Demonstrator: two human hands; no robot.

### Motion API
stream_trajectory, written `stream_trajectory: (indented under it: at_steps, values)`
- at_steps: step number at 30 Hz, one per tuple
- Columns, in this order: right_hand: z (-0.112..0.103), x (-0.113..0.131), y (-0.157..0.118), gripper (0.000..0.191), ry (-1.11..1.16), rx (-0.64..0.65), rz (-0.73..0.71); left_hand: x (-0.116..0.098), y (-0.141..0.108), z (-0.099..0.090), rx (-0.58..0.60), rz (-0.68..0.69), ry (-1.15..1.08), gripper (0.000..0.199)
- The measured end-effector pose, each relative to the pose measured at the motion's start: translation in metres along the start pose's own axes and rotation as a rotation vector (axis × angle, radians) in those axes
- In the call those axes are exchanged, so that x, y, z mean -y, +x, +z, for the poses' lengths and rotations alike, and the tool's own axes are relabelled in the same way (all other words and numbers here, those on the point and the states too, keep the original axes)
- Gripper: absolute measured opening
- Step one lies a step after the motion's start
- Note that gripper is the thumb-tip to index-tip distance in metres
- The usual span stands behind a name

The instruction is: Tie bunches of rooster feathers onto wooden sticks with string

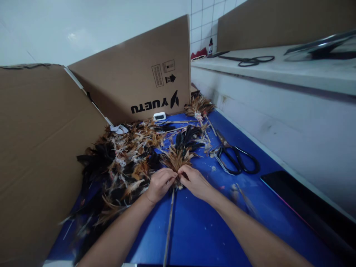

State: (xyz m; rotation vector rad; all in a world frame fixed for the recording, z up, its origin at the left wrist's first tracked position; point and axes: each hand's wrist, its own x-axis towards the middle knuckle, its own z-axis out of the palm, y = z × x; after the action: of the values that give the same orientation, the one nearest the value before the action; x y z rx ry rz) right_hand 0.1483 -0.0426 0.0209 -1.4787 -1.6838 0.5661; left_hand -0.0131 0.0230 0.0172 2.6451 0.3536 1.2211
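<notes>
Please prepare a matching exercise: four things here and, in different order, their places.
1. small white device with dark screen
2. fanned brown feather tuft
3. long thin pale stick
4. black-handled metal scissors

A. reaching the picture's bottom edge
B. in front of printed brown cardboard panel
C. near flat black phone, on blue tabletop
D. at fingertips of left hand and right hand

1-B, 2-D, 3-A, 4-C

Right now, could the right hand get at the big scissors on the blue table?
Probably yes: the scissors lie near the right hand, with only small scraps on the blue table between them, though that hand is at the feather bundle.
</notes>
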Motion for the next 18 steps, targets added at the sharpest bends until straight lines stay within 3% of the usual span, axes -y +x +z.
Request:
stream_trajectory:
  at_steps: [18]
  values:
    - [-0.0030,0.0031,0.0003,0.010,-0.030,-0.054,0.047,-0.0057,-0.0049,0.0005,-0.029,-0.294,-0.113,0.008]
